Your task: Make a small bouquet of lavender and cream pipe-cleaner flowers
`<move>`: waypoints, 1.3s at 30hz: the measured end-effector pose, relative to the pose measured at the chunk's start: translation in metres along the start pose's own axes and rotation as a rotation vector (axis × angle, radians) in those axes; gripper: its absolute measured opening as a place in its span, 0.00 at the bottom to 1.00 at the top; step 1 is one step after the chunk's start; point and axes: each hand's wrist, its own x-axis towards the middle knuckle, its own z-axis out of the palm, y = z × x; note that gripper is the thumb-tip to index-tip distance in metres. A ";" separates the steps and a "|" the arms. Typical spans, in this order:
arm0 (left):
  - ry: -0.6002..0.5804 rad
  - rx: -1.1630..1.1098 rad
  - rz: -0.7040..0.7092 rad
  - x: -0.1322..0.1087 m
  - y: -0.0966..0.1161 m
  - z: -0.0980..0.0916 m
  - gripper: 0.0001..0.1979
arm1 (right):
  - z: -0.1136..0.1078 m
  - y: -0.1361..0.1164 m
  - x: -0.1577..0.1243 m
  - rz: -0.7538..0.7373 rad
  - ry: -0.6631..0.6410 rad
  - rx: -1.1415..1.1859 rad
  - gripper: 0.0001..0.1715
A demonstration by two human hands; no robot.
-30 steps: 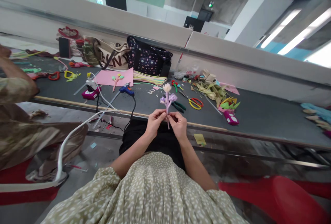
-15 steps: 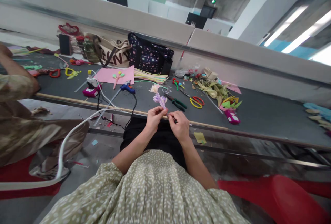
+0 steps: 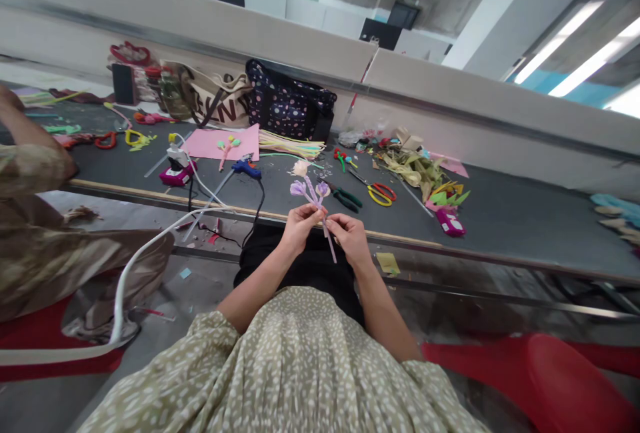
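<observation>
Just off the near edge of the surface [image 3: 505, 223], over the lap, is a flower [image 3: 311, 187] made of fuzzy purple wire. It has two small purple blooms and a pale puff at the top. Its thin stem slants down to the right. The left hand [image 3: 299, 225] is closed on the stem just under the blooms, with thumb and fingers pinched tight. The right hand [image 3: 353, 239] pinches the stem lower down, with its fingers curled in. The two hands are very close together.

Past the flower, green pliers [image 3: 346, 199] lie on the surface, close to the near edge. Just right of them lie scissors [image 3: 381, 192] with red and yellow handles. Left of the flower lies a blue glue gun [image 3: 245, 167], and its black cord hangs over the near edge. Farther left sits a pink tool [image 3: 175, 173]. A thick white cable [image 3: 150, 249] runs from there down to the floor.

Behind the glue gun lies a pink sheet [image 3: 207, 144] with a small craft on it. Beside the sheet is a bunch of yellow sticks [image 3: 290, 147]. Along the far edge stand a dotted bag [image 3: 290, 103] and a tan bag [image 3: 220, 105]. To the right is a pile of green leaves [image 3: 415, 169], with a small pink thing [image 3: 449, 223] nearer the near edge.

By the left end of the surface is another person's sleeve [image 3: 30, 173]. At the bottom right is a red chair [image 3: 550, 379].
</observation>
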 end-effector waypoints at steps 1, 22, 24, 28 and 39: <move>-0.020 -0.003 -0.014 0.000 0.000 -0.001 0.13 | 0.000 -0.001 0.000 0.040 -0.021 0.064 0.12; -0.200 -0.109 -0.164 -0.002 0.000 -0.008 0.15 | 0.012 0.009 -0.003 0.404 -0.277 0.693 0.18; -0.186 -0.121 -0.152 -0.001 0.000 -0.008 0.15 | 0.013 0.008 -0.005 0.339 -0.230 0.633 0.17; -0.151 -0.098 -0.115 0.002 -0.001 -0.007 0.14 | 0.017 0.004 -0.007 0.180 -0.043 0.456 0.16; 0.047 0.053 0.035 0.001 -0.003 0.004 0.13 | 0.023 0.013 -0.008 -0.083 0.195 0.004 0.16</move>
